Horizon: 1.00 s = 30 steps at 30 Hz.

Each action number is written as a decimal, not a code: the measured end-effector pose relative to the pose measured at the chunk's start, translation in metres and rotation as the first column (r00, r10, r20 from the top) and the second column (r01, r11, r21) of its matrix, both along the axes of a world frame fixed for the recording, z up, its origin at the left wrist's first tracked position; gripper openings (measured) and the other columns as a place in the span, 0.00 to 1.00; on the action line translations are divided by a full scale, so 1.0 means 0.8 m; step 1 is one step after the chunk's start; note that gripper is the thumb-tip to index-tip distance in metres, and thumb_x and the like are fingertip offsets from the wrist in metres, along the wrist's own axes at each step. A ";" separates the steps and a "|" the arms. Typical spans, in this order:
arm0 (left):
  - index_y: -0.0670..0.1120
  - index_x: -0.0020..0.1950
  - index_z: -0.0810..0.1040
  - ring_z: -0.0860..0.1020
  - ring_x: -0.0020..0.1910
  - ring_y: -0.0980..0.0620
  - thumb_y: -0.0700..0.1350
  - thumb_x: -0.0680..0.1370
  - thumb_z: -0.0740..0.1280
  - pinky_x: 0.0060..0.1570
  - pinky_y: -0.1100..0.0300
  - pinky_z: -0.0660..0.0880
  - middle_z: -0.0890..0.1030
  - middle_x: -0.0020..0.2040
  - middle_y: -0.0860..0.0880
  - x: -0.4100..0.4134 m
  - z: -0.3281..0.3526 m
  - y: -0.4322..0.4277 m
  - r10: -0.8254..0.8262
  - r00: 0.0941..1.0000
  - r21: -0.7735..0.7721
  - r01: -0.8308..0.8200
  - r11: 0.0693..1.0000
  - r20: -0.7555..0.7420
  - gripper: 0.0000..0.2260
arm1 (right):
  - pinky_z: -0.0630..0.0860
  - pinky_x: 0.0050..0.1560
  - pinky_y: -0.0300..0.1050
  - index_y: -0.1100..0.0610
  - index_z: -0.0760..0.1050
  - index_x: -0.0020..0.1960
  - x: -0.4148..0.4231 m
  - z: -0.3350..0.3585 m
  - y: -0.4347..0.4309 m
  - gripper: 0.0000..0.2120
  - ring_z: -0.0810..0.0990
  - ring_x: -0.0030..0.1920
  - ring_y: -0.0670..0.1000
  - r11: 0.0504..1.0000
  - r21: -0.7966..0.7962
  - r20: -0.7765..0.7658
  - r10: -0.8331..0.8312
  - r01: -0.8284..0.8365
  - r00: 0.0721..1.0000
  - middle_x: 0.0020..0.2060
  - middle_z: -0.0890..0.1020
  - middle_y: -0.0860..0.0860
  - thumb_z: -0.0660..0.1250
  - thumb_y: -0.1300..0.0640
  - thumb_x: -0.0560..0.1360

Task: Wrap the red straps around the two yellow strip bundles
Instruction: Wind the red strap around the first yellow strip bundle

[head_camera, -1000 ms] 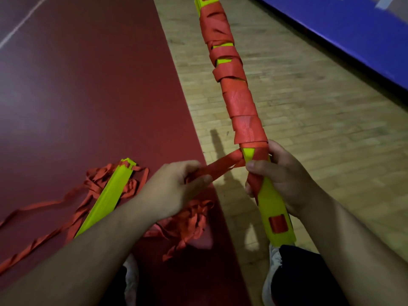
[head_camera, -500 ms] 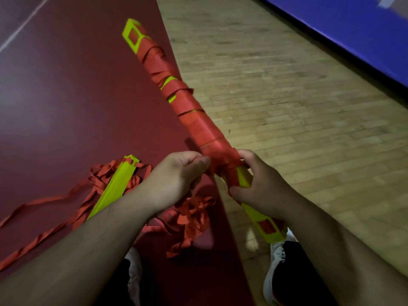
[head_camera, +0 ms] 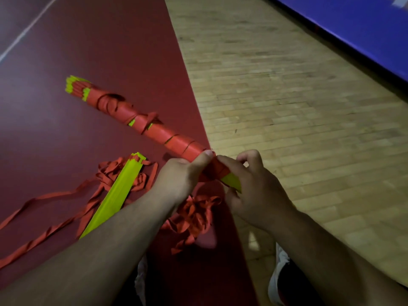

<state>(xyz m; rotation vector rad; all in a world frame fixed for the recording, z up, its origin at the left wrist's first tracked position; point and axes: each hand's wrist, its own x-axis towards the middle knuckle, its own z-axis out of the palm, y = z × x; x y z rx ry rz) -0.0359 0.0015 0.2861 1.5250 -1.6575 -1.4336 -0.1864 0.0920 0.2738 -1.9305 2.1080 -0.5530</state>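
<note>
Diagonally, the wrapped bundle [head_camera: 176, 143] points away-left — tip perhaps touching mat [head_camera: 110, 51].

Red straps [head_camera: 194, 217]: cloth-like webbing, matt. Yellow strips [head_camera: 113, 195] & yellow ends of wrapped bundle [head_camera: 154, 131]: smooth plastic, slight gloss. Red floor [head_camera: 110, 51]: smooth, matt. Wood floor [head_camera: 287, 107]: narrow planks w/ satin sheen. Blue panel [head_camera: 364, 23]: smooth.

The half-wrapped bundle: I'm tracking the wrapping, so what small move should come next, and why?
Probably lay one more snug turn of strap toward the near end. The left hand and right hand grip the bundle where the red wrap stops, a bare yellow end shows just below, and slack strap lies piled underneath.
</note>
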 end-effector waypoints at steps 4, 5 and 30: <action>0.45 0.21 0.69 0.62 0.17 0.58 0.53 0.78 0.69 0.21 0.63 0.59 0.64 0.18 0.56 -0.001 0.001 -0.004 0.098 0.989 -0.070 -0.106 0.992 -0.106 0.27 | 0.75 0.48 0.39 0.33 0.60 0.74 -0.008 0.018 -0.004 0.37 0.76 0.52 0.45 0.996 0.092 0.207 -0.034 0.015 0.978 0.62 0.63 0.42 0.75 0.48 0.72; 0.46 0.23 0.70 0.63 0.19 0.57 0.52 0.78 0.68 0.23 0.62 0.60 0.65 0.19 0.56 0.001 0.001 -0.007 0.102 0.986 -0.078 -0.112 0.991 -0.128 0.24 | 0.74 0.49 0.40 0.34 0.59 0.74 -0.010 0.023 -0.005 0.39 0.76 0.53 0.44 0.983 0.179 0.254 -0.087 0.042 0.963 0.62 0.66 0.42 0.76 0.45 0.70; 0.45 0.37 0.73 0.70 0.28 0.52 0.53 0.79 0.59 0.30 0.59 0.65 0.74 0.29 0.49 0.023 -0.009 -0.023 -0.449 0.892 -0.260 0.422 0.869 -0.055 0.16 | 0.78 0.34 0.48 0.60 0.79 0.44 -0.017 0.014 0.000 0.07 0.80 0.29 0.57 0.958 0.287 0.880 -0.257 -0.016 0.399 0.33 0.81 0.58 0.76 0.63 0.70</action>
